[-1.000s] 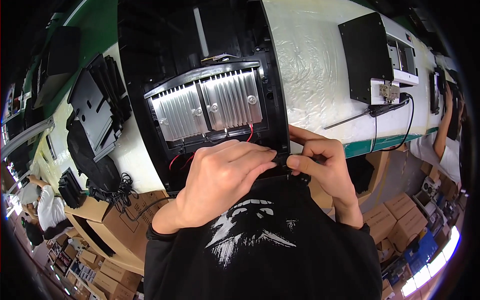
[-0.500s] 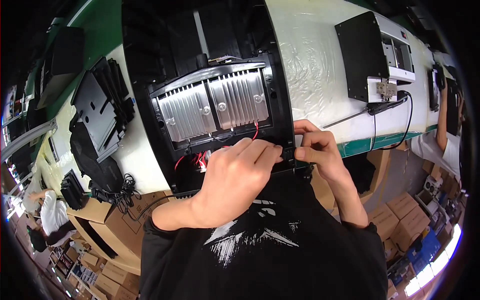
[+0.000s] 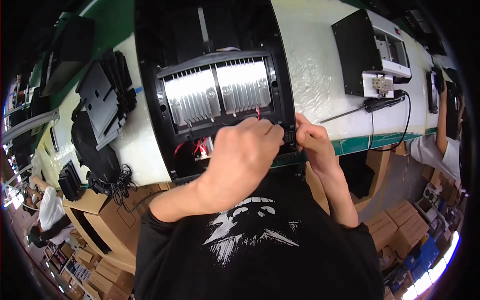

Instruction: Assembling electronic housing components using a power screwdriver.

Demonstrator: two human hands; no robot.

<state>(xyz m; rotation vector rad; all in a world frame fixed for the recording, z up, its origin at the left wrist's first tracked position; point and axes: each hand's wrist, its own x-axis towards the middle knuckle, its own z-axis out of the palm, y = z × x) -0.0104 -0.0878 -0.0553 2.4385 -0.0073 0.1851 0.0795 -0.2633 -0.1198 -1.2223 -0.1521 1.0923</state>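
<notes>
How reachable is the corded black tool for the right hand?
Probably yes: the right hand is at the black casing, and nothing visible blocks its way to the corded black tool.

Downward head-worn fisheye view, close

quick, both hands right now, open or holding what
Left hand: fingers bent over the black housing; grip cannot be told.
Right hand: fingers curled at its right wall; grip cannot be told.

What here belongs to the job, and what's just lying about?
Seemingly the job: black housing, with left hand and right hand at it; finned metal blocks; red wires.

Apparently lying about: corded tool; black-and-white device; dark panels; coiled cable.
</notes>
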